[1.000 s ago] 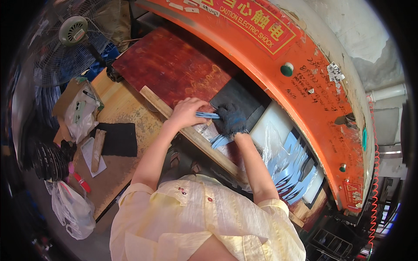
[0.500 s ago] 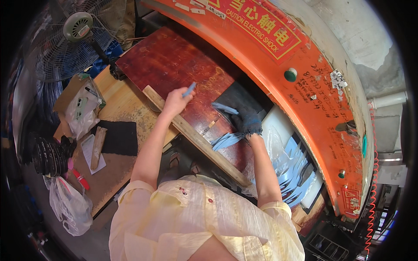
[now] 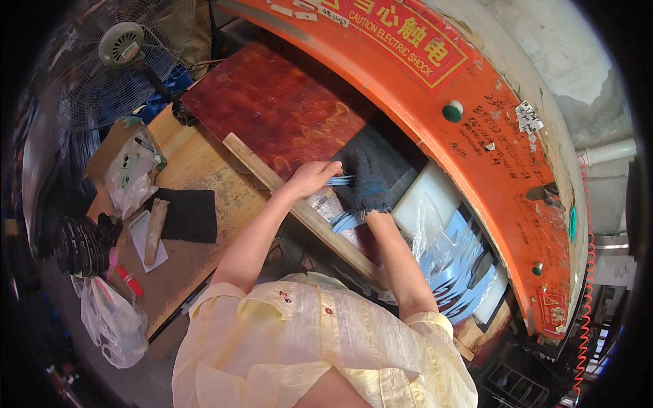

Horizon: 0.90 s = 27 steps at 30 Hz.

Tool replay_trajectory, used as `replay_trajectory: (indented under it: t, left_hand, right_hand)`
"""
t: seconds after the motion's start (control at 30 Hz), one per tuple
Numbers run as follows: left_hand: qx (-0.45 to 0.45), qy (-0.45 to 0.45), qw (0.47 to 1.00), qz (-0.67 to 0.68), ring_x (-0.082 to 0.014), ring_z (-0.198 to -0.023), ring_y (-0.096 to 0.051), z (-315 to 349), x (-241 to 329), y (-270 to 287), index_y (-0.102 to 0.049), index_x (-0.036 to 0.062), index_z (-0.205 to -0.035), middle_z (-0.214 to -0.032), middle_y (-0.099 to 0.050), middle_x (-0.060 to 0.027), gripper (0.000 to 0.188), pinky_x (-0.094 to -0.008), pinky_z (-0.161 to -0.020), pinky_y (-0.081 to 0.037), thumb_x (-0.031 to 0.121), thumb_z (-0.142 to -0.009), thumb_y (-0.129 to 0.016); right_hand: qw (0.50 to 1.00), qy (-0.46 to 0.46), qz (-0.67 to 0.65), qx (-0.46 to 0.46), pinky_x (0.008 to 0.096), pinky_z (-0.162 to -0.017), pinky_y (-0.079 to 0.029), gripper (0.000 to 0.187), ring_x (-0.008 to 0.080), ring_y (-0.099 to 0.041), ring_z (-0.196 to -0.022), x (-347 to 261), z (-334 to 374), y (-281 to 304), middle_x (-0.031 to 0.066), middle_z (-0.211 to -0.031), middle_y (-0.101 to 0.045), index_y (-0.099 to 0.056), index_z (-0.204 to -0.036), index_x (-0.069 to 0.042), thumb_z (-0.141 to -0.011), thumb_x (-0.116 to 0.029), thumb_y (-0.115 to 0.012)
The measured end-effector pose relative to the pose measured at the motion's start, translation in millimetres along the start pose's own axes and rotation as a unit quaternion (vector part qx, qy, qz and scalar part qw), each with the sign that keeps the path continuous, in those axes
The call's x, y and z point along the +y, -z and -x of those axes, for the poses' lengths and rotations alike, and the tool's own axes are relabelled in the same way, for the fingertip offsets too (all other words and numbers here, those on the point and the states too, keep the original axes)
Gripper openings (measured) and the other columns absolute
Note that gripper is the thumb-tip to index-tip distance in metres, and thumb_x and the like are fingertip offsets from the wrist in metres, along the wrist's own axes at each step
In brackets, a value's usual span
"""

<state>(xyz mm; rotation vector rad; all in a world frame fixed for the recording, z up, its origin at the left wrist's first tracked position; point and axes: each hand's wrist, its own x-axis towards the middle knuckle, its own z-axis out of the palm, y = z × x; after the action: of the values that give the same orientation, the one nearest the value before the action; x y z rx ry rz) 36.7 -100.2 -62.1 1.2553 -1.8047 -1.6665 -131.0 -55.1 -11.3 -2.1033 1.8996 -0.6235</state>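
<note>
A small stack of thin blue strips (image 3: 339, 181) lies level between my two hands, its edges lined up. My bare left hand (image 3: 315, 179) closes on the left end, thumb on top. At the other end is my right hand (image 3: 369, 183) in a dark blue knit glove, closed round the strips, with its fingertips partly lost against a black mat (image 3: 394, 155). More blue strips (image 3: 347, 221) lie below the glove, partly covered by my right wrist. Under my hands is a glossy dark red board (image 3: 272, 102).
A wooden bar (image 3: 306, 209) runs along the board's near edge. The orange machine beam (image 3: 408, 112) arches over the far side. To the right, blue cut sheets (image 3: 445, 268) and clear plastic lie on a white slab (image 3: 416, 197). A fan (image 3: 121, 45) stands far left, above a worn wooden table (image 3: 187, 153).
My left hand has moved right and down to meet the right one, which shifted slightly left. The separate blue strips in my hands are now together in one stack.
</note>
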Motion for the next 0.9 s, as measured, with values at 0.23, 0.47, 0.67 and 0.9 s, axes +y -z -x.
replay_trajectory:
  t: [0.23,0.47,0.67,0.9]
  left_hand:
    - [0.182,-0.066,0.976,0.103,-0.0191,-0.097,-0.061,-2.6,-16.6,-1.7,-0.057,-0.0037,-0.116,-0.106,-0.065,-0.012,0.051,-0.0298,-0.086,-0.047,0.041,-0.099,-0.04]
    - [0.223,-0.066,0.971,0.049,-0.0112,-0.088,-0.06,7.0,-7.1,-27.8,-0.053,0.007,-0.123,-0.105,-0.064,-0.0081,0.041,-0.0256,-0.068,-0.05,0.038,-0.098,-0.043]
    - [0.199,-0.154,0.949,-0.192,-0.0194,-0.095,-0.058,25.8,1.6,-19.6,-0.058,0.0121,-0.12,-0.112,-0.061,-0.007,0.035,-0.0349,-0.077,-0.047,0.03,-0.09,-0.057]
    - [0.184,-0.137,0.886,-0.402,-0.0257,-0.097,-0.055,19.4,8.8,-33.9,-0.062,0.0116,-0.105,-0.101,-0.06,-0.0056,0.027,-0.0418,-0.079,-0.045,0.025,-0.081,-0.063]
  right_hand:
    - [0.991,0.053,0.04,-0.114,0.0434,-0.089,-0.046,0.054,0.0384,-0.054,-0.104,5.5,-10.3,-6.3,0.0161,-0.116,-0.056,-0.056,-0.12,-0.012,-0.072,-0.031,-0.071]
    - [0.995,0.059,0.025,-0.082,0.0442,-0.089,-0.045,0.04,0.0376,-0.054,-0.104,4.3,-11.7,-8.0,0.0153,-0.116,-0.056,-0.063,-0.106,-0.011,-0.072,-0.03,-0.069]
    - [0.989,0.081,0.091,-0.089,0.0432,-0.086,-0.045,0.037,0.0341,-0.055,-0.1,12.7,-7.9,-12.3,0.0122,-0.108,-0.06,-0.064,-0.104,-0.013,-0.072,-0.033,-0.067]
    - [0.986,0.15,0.071,-0.022,0.0444,-0.082,-0.046,0.031,0.0336,-0.055,-0.095,28.1,-3.4,-13.2,0.0108,-0.102,-0.06,-0.065,-0.094,-0.012,-0.069,-0.03,-0.07]
